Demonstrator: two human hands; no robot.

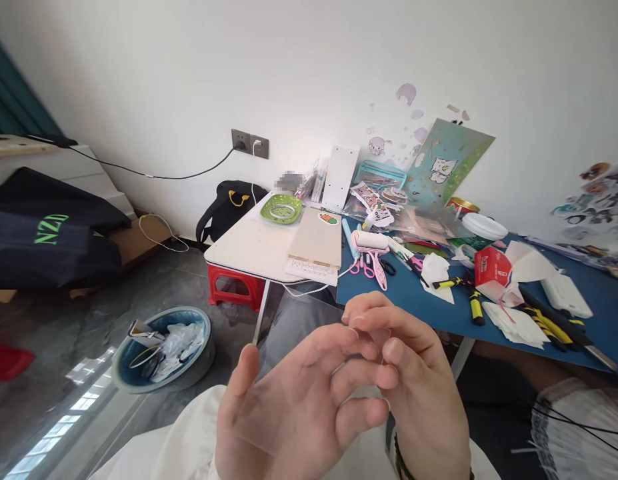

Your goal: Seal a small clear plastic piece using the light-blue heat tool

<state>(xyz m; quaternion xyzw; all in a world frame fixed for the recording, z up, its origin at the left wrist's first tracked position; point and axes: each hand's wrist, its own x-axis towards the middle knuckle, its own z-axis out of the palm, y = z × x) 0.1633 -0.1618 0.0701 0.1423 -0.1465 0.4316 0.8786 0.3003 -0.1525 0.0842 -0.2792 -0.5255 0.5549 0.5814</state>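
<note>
A clear plastic film (303, 327) spreads in front of my lap, see-through and hard to outline. My left hand (299, 400) is turned palm up behind or under it, thumb spread away and fingers loosely bent and apart. The film's faint edge crosses the left palm. My right hand (413, 373) is close beside the left fingertips, its thumb and fingers pinched on a clear corner of the film. Whether the film is a single sheet or a bag I cannot tell.
Ahead stand a white table (243, 247) with a green plate (281, 209) and board (316, 237), and a blue tabletop (389, 283) bearing a lint roller (371, 243), a red box (493, 273) and tools. A basin (189, 377) of waste and a red stool (236, 287) are at left.
</note>
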